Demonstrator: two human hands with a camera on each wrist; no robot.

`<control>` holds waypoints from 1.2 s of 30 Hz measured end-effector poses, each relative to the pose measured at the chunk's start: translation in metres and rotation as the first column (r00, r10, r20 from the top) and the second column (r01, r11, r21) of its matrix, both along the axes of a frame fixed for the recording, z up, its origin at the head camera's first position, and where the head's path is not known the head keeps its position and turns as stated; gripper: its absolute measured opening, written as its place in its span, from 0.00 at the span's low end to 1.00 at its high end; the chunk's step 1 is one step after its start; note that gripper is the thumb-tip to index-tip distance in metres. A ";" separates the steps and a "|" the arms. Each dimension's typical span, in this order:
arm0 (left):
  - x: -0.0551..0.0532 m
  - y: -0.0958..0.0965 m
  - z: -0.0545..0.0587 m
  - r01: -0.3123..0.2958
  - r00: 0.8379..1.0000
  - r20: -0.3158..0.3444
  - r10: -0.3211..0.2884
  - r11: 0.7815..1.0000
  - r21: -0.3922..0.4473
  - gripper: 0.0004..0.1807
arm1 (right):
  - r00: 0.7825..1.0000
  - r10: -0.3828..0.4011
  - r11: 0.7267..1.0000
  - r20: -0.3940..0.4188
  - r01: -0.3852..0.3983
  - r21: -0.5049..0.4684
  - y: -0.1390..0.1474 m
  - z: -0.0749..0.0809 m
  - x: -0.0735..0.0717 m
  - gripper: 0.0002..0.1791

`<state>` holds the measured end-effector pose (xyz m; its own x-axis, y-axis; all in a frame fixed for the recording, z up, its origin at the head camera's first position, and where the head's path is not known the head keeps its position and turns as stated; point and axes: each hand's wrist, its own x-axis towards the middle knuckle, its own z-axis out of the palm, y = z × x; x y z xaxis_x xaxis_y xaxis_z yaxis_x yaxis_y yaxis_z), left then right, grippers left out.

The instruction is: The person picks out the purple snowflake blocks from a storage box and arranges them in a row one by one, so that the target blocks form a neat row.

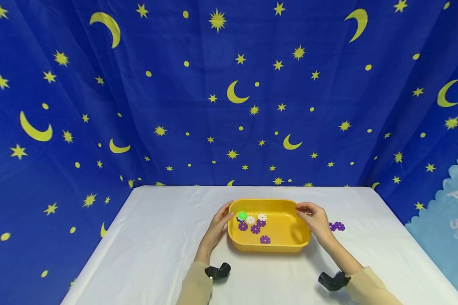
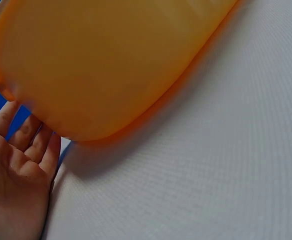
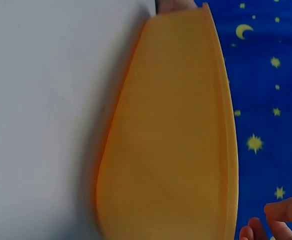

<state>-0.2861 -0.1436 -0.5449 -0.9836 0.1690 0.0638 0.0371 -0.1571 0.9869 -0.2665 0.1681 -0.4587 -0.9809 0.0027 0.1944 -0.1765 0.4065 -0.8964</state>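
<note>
A yellow plastic tub [image 1: 286, 248] stands on the white table, holding several notched snowflake discs: a green one [image 1: 242, 216], white ones [image 1: 250, 220] and purple ones [image 1: 265, 239]. My left hand [image 1: 218, 224] grips the tub's left end, thumb at the rim and fingers against the outer wall; the left wrist view shows this hand [image 2: 23, 170] beside the wall. Over the right end of the tub hovers my right hand [image 1: 316, 220], fingers loosely bent. In the right wrist view that hand [image 3: 281, 217] appears beyond the rim, with no disc visible in its fingers.
Purple snowflake discs [image 1: 339, 226] lie on the white tabletop [image 1: 149, 237] just right of the tub, partly behind the right hand. A blue curtain [image 1: 198, 101] with yellow moons and stars hangs behind and at the sides. Both wrists carry black camera mounts [image 1: 333, 281].
</note>
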 end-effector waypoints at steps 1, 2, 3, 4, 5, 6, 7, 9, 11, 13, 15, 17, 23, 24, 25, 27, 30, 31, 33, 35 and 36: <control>0.000 0.000 0.000 0.000 1.000 0.007 0.000 1.000 0.001 0.31 | 1.000 0.015 1.000 -0.001 -0.015 -0.006 -0.004 0.000 0.000 0.12; 0.000 0.000 0.001 -0.002 1.000 0.020 0.002 1.000 0.004 0.31 | 1.000 0.029 1.000 -0.001 -0.029 -0.011 -0.008 -0.001 0.000 0.12; 0.000 0.000 0.001 -0.002 1.000 0.023 0.002 1.000 0.006 0.32 | 0.999 0.044 0.999 -0.003 -0.044 -0.009 -0.012 -0.001 -0.001 0.12; -0.001 0.001 0.001 -0.004 1.000 0.026 0.004 1.000 0.005 0.32 | 0.998 0.060 0.998 -0.004 -0.060 -0.012 -0.016 -0.002 -0.001 0.12; 0.001 0.001 0.005 -0.002 1.000 0.027 0.002 1.000 0.005 0.31 | 0.998 0.069 0.998 -0.002 -0.069 -0.011 -0.019 -0.002 -0.002 0.12; 0.003 0.001 0.008 0.001 1.000 0.029 -0.001 1.000 0.008 0.31 | 0.997 0.076 0.997 0.001 -0.076 0.000 -0.023 -0.002 -0.003 0.12; 0.005 0.000 0.012 0.004 0.999 0.031 -0.004 1.000 0.007 0.30 | 0.996 0.085 0.996 0.002 -0.085 0.006 -0.026 -0.003 -0.003 0.13; 0.010 0.000 0.019 0.009 0.999 0.034 -0.010 1.000 0.011 0.29 | 0.994 0.106 0.994 0.008 -0.106 0.008 -0.032 -0.005 -0.005 0.13; 0.014 0.000 0.026 0.018 0.999 0.033 -0.018 1.000 0.010 0.29 | 0.992 0.127 0.992 0.006 -0.127 0.019 -0.038 -0.009 -0.007 0.13; 0.015 0.000 0.026 0.018 0.999 0.037 -0.018 1.000 0.009 0.29 | 0.985 0.171 0.984 0.002 -0.171 0.041 -0.043 -0.014 -0.010 0.14; 0.014 0.001 0.026 0.014 0.999 0.033 -0.014 1.000 0.007 0.29 | 0.976 0.217 0.974 0.003 -0.217 0.066 -0.048 -0.018 -0.012 0.14; 0.012 0.001 0.023 0.008 0.999 0.031 -0.009 1.000 0.004 0.29 | 0.963 0.270 0.959 0.008 -0.269 0.090 -0.052 -0.022 -0.014 0.14; 0.000 0.002 0.005 -0.007 0.999 0.049 0.006 1.000 0.008 0.29 | 0.937 0.347 0.931 0.035 -0.349 0.105 -0.064 -0.029 -0.021 0.14; -0.002 0.002 0.003 -0.008 0.999 0.053 0.007 1.000 0.009 0.29 | 0.936 0.351 0.929 0.037 -0.353 0.108 -0.066 -0.030 -0.022 0.14; -0.002 0.002 0.002 -0.008 0.998 0.055 0.007 1.000 0.009 0.29 | 0.933 0.358 0.926 0.039 -0.360 0.109 -0.068 -0.030 -0.023 0.14; -0.002 0.002 0.002 -0.008 0.998 0.057 0.007 1.000 0.012 0.29 | 0.925 0.377 0.918 0.040 -0.379 0.112 -0.072 -0.031 -0.024 0.15; 0.003 0.002 0.009 -0.002 0.999 0.044 0.002 1.000 0.016 0.29 | 0.911 0.409 0.903 0.054 -0.412 0.117 -0.076 -0.034 -0.027 0.16; 0.005 0.002 0.012 0.001 0.999 0.037 -0.001 1.000 0.014 0.29 | 0.905 0.420 0.898 0.064 -0.425 0.117 -0.077 -0.034 -0.027 0.16; 0.010 0.002 0.019 0.006 0.999 0.032 -0.007 1.000 0.012 0.29 | 0.893 0.443 0.885 0.082 -0.450 0.122 -0.079 -0.037 -0.029 0.16; 0.013 0.002 0.024 0.009 1.000 0.025 -0.009 1.000 0.005 0.30 | 0.882 0.462 0.873 0.099 -0.471 0.128 -0.080 -0.039 -0.030 0.16; 0.013 0.001 0.025 0.011 1.000 0.027 -0.011 1.000 0.007 0.30 | 0.875 0.472 0.866 0.107 -0.483 0.129 -0.080 -0.040 -0.031 0.16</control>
<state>-0.2728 -0.1422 -0.5199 -0.9830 0.1794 0.0383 0.0086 -0.1639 0.9864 -0.2973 0.0885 -0.4982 -0.8660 -0.4924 0.0872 -0.3222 0.4160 -0.8504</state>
